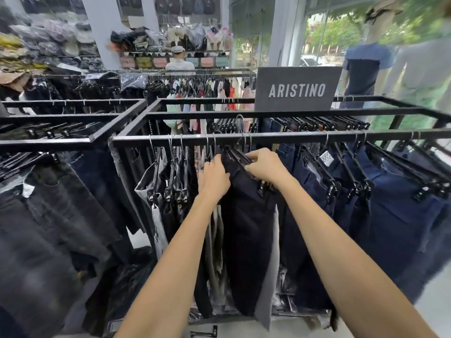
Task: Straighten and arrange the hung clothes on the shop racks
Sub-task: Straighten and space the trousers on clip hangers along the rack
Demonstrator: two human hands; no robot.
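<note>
While my right hand (266,165) clenches fingers round a hanger (240,156) and I cannot tell for my left hand (214,178), jeans (390,215) at three o'clock hang even, garments (170,181) at nine o'clock bunched.

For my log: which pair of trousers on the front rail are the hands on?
The near-black pair in the middle: the right hand grips its clip hanger, and the left hand holds its waist edge.
</note>
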